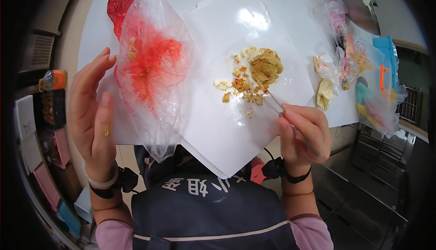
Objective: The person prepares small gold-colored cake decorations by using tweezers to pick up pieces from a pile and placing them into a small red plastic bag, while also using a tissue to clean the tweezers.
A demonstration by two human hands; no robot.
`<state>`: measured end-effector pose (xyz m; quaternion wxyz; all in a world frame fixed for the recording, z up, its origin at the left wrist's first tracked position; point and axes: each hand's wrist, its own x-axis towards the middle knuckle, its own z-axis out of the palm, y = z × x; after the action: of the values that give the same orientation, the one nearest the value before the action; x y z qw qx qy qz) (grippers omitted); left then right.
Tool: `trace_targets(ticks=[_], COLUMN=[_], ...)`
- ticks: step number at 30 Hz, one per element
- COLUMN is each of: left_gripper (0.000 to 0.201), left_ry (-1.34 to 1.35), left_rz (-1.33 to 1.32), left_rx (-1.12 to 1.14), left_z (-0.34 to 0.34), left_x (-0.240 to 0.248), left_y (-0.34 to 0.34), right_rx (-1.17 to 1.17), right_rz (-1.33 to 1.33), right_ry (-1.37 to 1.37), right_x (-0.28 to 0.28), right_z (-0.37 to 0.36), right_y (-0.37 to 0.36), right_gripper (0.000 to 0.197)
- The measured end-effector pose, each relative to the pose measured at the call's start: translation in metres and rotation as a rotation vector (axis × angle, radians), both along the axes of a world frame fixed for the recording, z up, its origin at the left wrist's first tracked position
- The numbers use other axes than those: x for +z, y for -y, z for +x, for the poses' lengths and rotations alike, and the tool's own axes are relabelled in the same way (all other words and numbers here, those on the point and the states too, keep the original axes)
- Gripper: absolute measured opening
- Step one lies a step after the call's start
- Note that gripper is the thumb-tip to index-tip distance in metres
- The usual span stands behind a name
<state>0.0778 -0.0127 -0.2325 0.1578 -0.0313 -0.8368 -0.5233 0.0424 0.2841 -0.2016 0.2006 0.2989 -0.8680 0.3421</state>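
Note:
My right hand (pixel 305 134) pinches a thin metal modelling tool (pixel 294 125), its shaft slanting up and left. The tool's tip reaches the lower edge of a soft tan, clay-like lump (pixel 269 68). Yellow-brown crumbs (pixel 241 85), some with reddish bits, are scattered to the left of the lump. Lump and crumbs lie on white sheets (pixel 218 136). On the left, my left hand (pixel 96 118) is raised with fingers stretched and thumb apart, holding nothing; a yellowish smear marks its thumb. Beside it lies a crumpled clear plastic bag (pixel 175 80) with red material in it.
A red wrapped bundle (pixel 121 5) lies behind the clear bag. Several crumpled plastic wrappers (pixel 347 66) cover the table's right side, near a blue container (pixel 386 50). Left of the table stands a shelf with a lidded jar (pixel 54 80) and boxes. A metal pan (pixel 356 5) sits far right.

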Motion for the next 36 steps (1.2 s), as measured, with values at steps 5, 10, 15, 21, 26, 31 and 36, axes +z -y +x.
trace_targets(ticks=[5, 10, 15, 21, 26, 31, 36], left_gripper=[0.039, 0.039, 0.039, 0.037, 0.036, 0.036, 0.036], left_ry=[-0.011, -0.024, -0.032, -0.016, 0.032, 0.036, 0.029], left_rz=[-0.015, -0.006, -0.01, 0.018, -0.028, -0.032, -0.009], left_rx=[-0.024, -0.015, -0.024, 0.011, 0.041, 0.045, 0.044], left_z=[0.001, 0.001, 0.001, 0.002, 0.004, 0.003, 0.003], left_x=[0.004, -0.002, -0.002, 0.0, 0.0, 0.002, 0.0], left_y=[0.0, 0.001, 0.0, -0.002, -0.001, -0.002, -0.001], right_rx=[-0.088, -0.065, -0.148, -0.13, -0.075, -0.123, -0.009], right_rz=[-0.045, -0.102, -0.172, -0.147, -0.172, -0.217, -0.216], right_ry=[0.012, 0.073, 0.105, 0.102, 0.141, 0.115, 0.178], right_x=[-0.003, -0.005, -0.007, -0.007, -0.005, -0.009, -0.006], right_z=[-0.003, -0.001, 0.001, -0.001, 0.0, -0.003, -0.002], right_y=[-0.008, -0.009, -0.015, -0.012, -0.011, -0.012, -0.003], right_gripper=[0.018, 0.016, 0.015, 0.016, 0.016, 0.016, 0.017])
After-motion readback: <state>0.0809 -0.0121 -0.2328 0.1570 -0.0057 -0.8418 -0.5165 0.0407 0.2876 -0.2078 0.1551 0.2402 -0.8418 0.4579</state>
